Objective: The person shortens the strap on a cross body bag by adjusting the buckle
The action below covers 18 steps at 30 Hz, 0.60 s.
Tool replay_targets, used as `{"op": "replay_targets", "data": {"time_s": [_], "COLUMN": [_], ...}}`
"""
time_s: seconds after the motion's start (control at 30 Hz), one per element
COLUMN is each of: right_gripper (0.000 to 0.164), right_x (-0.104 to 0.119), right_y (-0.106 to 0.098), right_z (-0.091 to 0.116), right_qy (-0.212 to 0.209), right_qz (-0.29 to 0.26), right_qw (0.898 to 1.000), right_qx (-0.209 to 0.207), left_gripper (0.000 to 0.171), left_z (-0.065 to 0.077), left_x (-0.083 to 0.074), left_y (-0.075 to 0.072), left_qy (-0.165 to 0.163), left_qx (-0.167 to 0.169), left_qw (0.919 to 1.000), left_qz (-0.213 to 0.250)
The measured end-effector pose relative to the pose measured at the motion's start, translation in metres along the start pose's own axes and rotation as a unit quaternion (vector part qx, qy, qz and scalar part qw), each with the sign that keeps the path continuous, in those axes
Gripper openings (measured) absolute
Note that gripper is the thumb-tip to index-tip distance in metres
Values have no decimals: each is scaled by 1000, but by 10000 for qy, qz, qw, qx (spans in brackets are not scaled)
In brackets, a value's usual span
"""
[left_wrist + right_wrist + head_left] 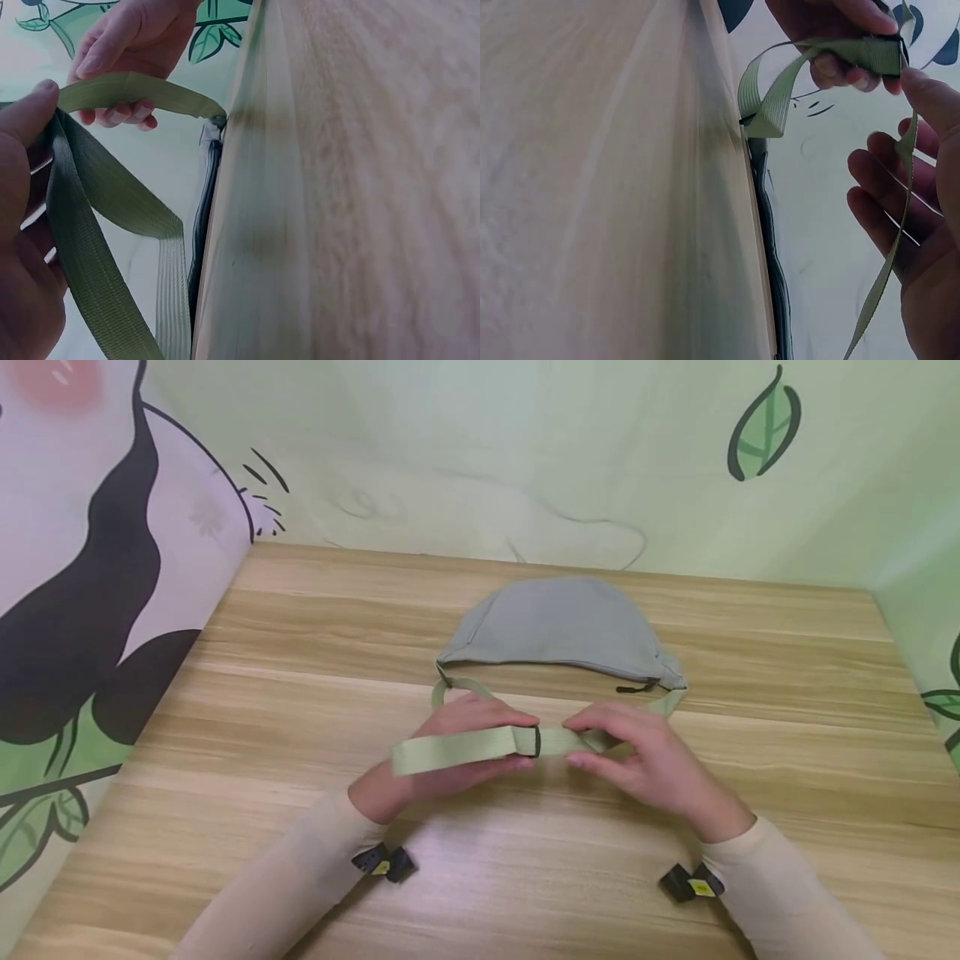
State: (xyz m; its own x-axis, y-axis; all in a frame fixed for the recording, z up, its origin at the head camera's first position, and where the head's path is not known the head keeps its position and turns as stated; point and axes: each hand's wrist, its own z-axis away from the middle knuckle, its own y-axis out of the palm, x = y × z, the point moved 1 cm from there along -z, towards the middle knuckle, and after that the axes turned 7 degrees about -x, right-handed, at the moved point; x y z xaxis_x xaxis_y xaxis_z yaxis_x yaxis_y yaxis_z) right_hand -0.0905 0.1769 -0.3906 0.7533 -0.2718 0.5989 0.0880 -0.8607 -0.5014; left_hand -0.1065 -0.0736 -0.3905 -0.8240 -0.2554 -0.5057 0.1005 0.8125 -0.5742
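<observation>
Head view: 1 grey bag (pixel 551 622) lies on the desk (pixel 300 635), w/ 1 blk zip pull (pixel 637 688) nr its R end. 1 pale-green strap (pixel 453 752), joined to the bag, carries 1 blk slider (pixel 537 741). Of 2 hands, L hand (pixel 465 717) pinches the strap at the slider; R hand (pixel 652 756) pinches it just R of same. 2 blk devices w/ yellow labels (pixel 384 862), 1 nr each wrist.

L wrist view: L hand at L edge, strap betw. thumb & fingers; R hand behind, strap likewise betw. thumb & fingers; bag seen edge-on beside desk.

R wrist view: R hand at R edge, thumb by slider, lower fingers spread apart; L hand at top, gripping strap by slider; 1 strap length hangs across R palm.
</observation>
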Motion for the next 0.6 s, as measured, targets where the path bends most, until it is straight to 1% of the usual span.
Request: {"op": "replay_targets", "data": {"time_s": [0.07, 0.17, 0.23, 0.27, 0.37, 0.47, 0.6], "right_gripper": [37, 39, 40, 41, 42, 43, 40], "right_x": [0, 0, 1, 2, 4, 6, 7], "right_y": [1, 2, 4, 4, 7, 9, 12], "right_z": [0, 0, 0, -1, -2, -2, -2], "right_qy": [-127, -211, -226, -245, -274, -257, -336], "right_qz": [44, 120, 137, 109, 42, 10, 50], "right_qw": [9999, 9994, 9992, 9992, 9992, 9993, 9992], "right_qx": [-104, -243, -289, -297, -291, -257, -224], "left_gripper": [38, 34, 31, 31, 30, 30, 32], "left_z": [-3, -7, -10, -11, -13, -13, -12], "left_x": [-3, -8, -12, -14, -16, -17, -13], "left_y": [0, -1, -3, -3, -4, -3, 1], "left_qy": [-168, -427, -524, -534, -580, -452, -117], "left_qx": [76, 180, 252, 283, 398, 457, 415], "left_qw": [9998, 9987, 9977, 9972, 9961, 9956, 9956], "left_qz": [-76, -221, -340, -435, -523, -688, -827]}}
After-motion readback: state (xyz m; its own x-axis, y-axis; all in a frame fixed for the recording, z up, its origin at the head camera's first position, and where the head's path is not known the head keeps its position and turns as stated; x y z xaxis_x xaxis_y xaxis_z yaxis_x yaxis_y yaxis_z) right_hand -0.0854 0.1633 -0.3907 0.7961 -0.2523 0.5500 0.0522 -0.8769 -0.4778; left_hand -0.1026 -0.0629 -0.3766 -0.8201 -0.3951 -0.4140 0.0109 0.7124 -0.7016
